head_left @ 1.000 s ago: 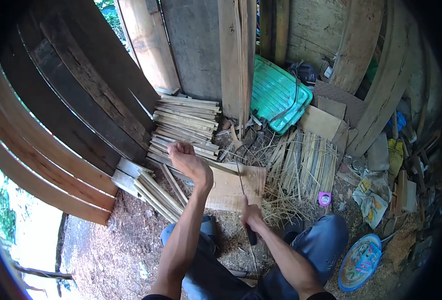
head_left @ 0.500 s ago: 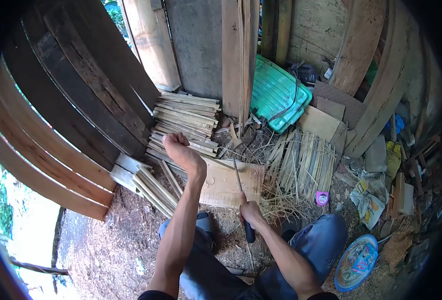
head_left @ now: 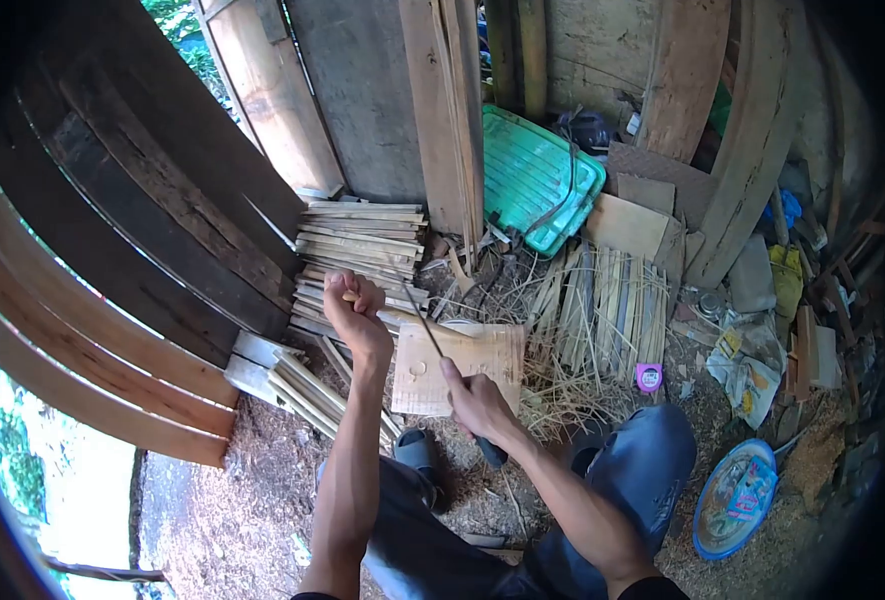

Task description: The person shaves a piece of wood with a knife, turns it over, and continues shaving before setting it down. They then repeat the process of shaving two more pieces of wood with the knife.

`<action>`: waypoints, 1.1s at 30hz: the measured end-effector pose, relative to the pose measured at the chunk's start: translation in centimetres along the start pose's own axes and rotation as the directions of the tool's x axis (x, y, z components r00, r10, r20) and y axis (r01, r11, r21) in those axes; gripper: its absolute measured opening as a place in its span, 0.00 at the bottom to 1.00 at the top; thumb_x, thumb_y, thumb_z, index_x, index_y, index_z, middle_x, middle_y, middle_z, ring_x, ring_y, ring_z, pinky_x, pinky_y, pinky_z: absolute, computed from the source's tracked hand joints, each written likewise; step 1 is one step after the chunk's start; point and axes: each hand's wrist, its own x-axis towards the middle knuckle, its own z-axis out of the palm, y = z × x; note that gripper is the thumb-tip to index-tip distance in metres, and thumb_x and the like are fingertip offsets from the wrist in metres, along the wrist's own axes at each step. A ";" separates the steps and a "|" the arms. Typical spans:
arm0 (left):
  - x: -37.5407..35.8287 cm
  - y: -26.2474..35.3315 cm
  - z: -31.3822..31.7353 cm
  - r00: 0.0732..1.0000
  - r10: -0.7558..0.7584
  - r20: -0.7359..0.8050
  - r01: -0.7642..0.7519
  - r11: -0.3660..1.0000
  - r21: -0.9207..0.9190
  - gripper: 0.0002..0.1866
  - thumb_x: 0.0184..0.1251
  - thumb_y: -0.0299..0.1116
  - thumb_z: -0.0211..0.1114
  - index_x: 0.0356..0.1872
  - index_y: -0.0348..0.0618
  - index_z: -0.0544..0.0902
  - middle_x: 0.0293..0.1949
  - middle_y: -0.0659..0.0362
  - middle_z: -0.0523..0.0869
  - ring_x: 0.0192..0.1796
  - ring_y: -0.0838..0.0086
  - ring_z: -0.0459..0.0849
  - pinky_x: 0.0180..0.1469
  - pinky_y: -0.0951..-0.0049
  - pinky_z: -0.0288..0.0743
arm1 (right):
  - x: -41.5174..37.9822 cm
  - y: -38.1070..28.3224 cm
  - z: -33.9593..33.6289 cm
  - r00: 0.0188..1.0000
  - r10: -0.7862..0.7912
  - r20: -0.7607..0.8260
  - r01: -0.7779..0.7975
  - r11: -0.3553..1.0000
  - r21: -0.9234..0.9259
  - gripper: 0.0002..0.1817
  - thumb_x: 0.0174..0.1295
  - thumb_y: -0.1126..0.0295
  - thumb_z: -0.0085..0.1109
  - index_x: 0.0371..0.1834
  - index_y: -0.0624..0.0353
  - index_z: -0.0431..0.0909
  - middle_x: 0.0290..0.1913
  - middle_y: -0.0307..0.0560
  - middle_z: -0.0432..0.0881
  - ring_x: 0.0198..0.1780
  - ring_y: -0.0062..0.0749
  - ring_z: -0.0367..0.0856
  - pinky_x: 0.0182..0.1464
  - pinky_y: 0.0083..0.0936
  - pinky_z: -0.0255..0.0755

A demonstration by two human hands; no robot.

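Observation:
My left hand (head_left: 355, 312) is closed on one end of a pale bamboo strip (head_left: 430, 322), which sticks out to the right over a wooden board (head_left: 456, 385). In my right hand (head_left: 478, 405) is a knife with a dark handle (head_left: 492, 453). Its narrow blade (head_left: 424, 322) points up and to the left, overlapping the strip in this view. On the board lies a small curled shaving (head_left: 418, 368).
Split strips lie in a stack (head_left: 362, 235) at back left and a bundle (head_left: 617, 305) at right. Beyond are a green plastic crate (head_left: 537, 180) and leaning planks (head_left: 687, 80). A pink tape measure (head_left: 648, 377) and a blue-rimmed basin (head_left: 700, 520) lie to the right.
My right hand has moved left, and the knife blade now slants left towards my left hand. My left hand still grips the strip. The whole view has shifted slightly.

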 end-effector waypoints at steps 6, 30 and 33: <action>-1.1 -0.5 1.4 0.996 0.081 0.036 -0.084 0.989 0.122 0.12 0.64 0.39 0.48 0.24 0.46 0.63 0.14 0.67 0.57 0.17 0.83 0.52 0.20 0.79 0.47 | 3.3 5.8 -1.2 0.985 0.065 -0.160 -0.090 0.983 -0.157 0.36 0.65 0.36 0.32 0.09 0.53 0.63 0.09 0.37 0.62 0.09 0.24 0.62 0.12 0.27 0.62; 1.0 -1.8 -0.2 0.960 0.198 0.197 -0.257 0.905 0.339 0.16 0.75 0.44 0.41 0.34 0.43 0.68 0.26 0.62 0.70 0.30 0.76 0.69 0.34 0.75 0.67 | 3.9 12.0 -2.7 0.924 0.343 -0.170 -0.313 0.932 0.181 0.33 0.64 0.39 0.40 0.17 0.60 0.67 0.11 0.42 0.67 0.11 0.28 0.67 0.14 0.28 0.64; 1.1 -4.5 -1.6 0.946 0.063 0.317 -0.267 0.707 0.655 0.11 0.73 0.37 0.48 0.42 0.39 0.71 0.31 0.56 0.74 0.35 0.73 0.73 0.38 0.72 0.70 | 2.4 9.2 -5.1 0.922 0.372 -0.111 -0.359 0.926 0.118 0.26 0.64 0.44 0.48 0.24 0.59 0.69 0.12 0.39 0.67 0.11 0.24 0.66 0.14 0.24 0.63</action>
